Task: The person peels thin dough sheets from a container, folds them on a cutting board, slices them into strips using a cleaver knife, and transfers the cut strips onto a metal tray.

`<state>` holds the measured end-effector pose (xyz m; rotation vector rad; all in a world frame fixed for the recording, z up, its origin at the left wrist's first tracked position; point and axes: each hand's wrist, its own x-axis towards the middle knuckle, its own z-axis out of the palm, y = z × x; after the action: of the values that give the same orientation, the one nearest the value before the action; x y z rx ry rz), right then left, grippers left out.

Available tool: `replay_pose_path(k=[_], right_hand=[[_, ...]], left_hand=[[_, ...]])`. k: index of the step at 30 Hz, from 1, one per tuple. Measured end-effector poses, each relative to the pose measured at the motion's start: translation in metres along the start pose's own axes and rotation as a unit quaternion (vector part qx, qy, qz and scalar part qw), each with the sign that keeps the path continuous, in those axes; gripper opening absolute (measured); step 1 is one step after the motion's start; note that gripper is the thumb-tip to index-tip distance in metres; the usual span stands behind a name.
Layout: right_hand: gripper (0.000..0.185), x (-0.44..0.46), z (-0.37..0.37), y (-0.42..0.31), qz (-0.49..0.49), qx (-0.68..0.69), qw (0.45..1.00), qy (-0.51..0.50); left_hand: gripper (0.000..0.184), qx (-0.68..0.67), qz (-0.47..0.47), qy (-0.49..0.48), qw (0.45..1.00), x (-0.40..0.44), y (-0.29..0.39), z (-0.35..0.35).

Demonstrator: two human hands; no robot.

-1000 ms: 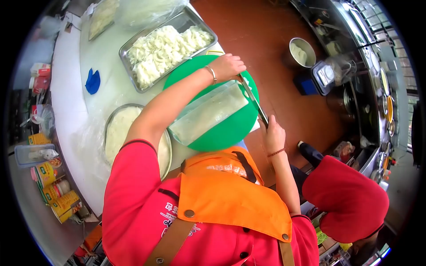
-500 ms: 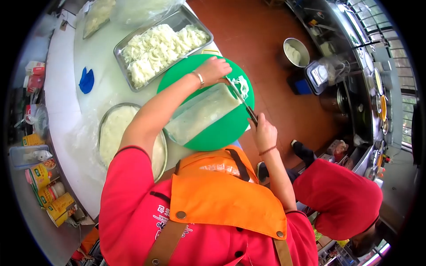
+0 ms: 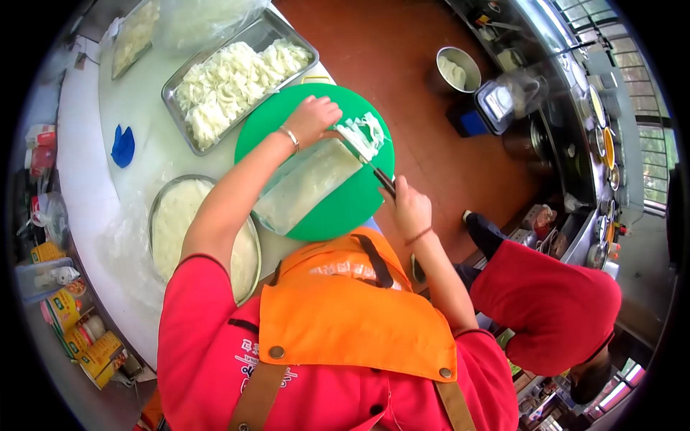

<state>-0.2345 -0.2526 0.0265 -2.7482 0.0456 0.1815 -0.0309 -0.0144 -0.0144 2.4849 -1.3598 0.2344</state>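
A white, translucent rolled or folded sheet of dough-like food [image 3: 309, 188] lies on a round green cutting board [image 3: 345, 208]. My right hand [image 3: 410, 210] grips the dark handle of a knife [image 3: 384, 179], whose blade is at the sheet's right end. Cut white strips [image 3: 365, 133] lie on the board just past the blade. At the far edge of the sheet is my left hand [image 3: 313, 119], fingers curled and thumb toward the cut end. What those fingers grip, if anything, is hidden.
Behind the board stands a metal tray [image 3: 171, 92] heaped with white strips. A round pan [image 3: 154, 228] with a pale sheet is at the left, near a blue cloth-like item [image 3: 123, 146]. A person in red [image 3: 550, 309] bends at the right; a metal pot [image 3: 472, 72] stands beyond.
The whole view has shifted, carrying the scene left. More strips lie beside the blade now, and my left hand sits farther back from the knife along the sheet's edge.
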Motion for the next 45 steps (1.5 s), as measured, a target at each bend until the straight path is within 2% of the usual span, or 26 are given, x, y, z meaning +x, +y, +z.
replay_pose_path(k=[3,6,8,11,13,15,16,19,21,23,26,31,35,36,38,41,45], right_hand=[[0.034,-0.006,0.023,0.009,-0.016,0.001,1.0,-0.003],[0.034,0.006,0.026,0.009,-0.023,0.006,1.0,0.001],[0.034,0.0,0.002,-0.004,-0.023,0.0,1.0,0.021],[0.034,-0.004,0.046,0.015,-0.027,0.017,0.999,-0.014],[0.034,0.007,0.033,0.007,-0.045,0.005,0.999,0.021],[0.034,-0.002,0.011,-0.003,-0.046,-0.001,0.999,0.023],[0.034,-0.006,0.004,-0.01,-0.032,0.002,0.999,0.014],[0.035,-0.008,0.046,0.004,-0.038,0.02,0.999,-0.008],[0.035,-0.002,0.03,-0.002,-0.039,0.005,0.999,-0.005],[0.034,-0.009,0.004,-0.016,-0.046,0.004,0.999,0.009],[0.034,-0.018,0.04,-0.005,-0.029,0.02,0.999,-0.02],[0.034,-0.016,0.012,-0.018,-0.04,0.013,0.999,-0.01],[0.035,-0.014,0.054,-0.004,-0.045,0.026,0.998,-0.016],[0.035,-0.012,0.038,-0.011,-0.053,0.017,0.998,-0.014],[0.034,-0.016,0.018,-0.023,-0.05,0.034,0.998,-0.025],[0.033,-0.023,0.051,-0.012,-0.048,0.044,0.997,-0.038],[0.034,-0.027,0.015,-0.028,-0.052,0.053,0.996,-0.042]], left_hand=[[0.036,-0.011,-0.009,0.0,1.0,-0.016,0.002,0.015],[0.036,0.0,-0.003,-0.045,0.999,-0.011,-0.004,0.008],[0.036,-0.007,-0.022,-0.004,1.0,-0.017,0.003,-0.006],[0.036,-0.01,-0.008,0.0,1.0,-0.025,0.01,0.005],[0.036,0.014,-0.009,-0.006,1.0,-0.016,0.001,-0.003],[0.036,0.016,-0.035,-0.039,0.998,-0.023,0.007,-0.009],[0.036,0.017,-0.037,-0.024,0.999,-0.023,0.001,-0.009],[0.038,-0.012,-0.031,-0.024,0.999,-0.041,0.013,0.008],[0.038,-0.002,-0.023,-0.038,0.999,-0.034,0.0,0.007],[0.039,-0.012,-0.054,-0.021,0.998,-0.041,0.009,-0.007],[0.038,-0.008,-0.051,-0.018,0.999,-0.049,0.015,0.0],[0.037,0.007,-0.058,-0.003,0.998,-0.045,0.006,-0.013],[0.037,0.012,-0.046,-0.022,0.999,-0.054,0.008,-0.002],[0.037,0.014,-0.044,-0.039,0.998,-0.055,0.008,-0.003],[0.037,-0.003,-0.063,-0.006,0.998,-0.061,0.016,-0.02],[0.038,-0.024,-0.06,-0.015,0.998,-0.069,0.022,-0.008],[0.038,-0.024,-0.072,-0.015,0.997,-0.066,0.018,-0.025]])
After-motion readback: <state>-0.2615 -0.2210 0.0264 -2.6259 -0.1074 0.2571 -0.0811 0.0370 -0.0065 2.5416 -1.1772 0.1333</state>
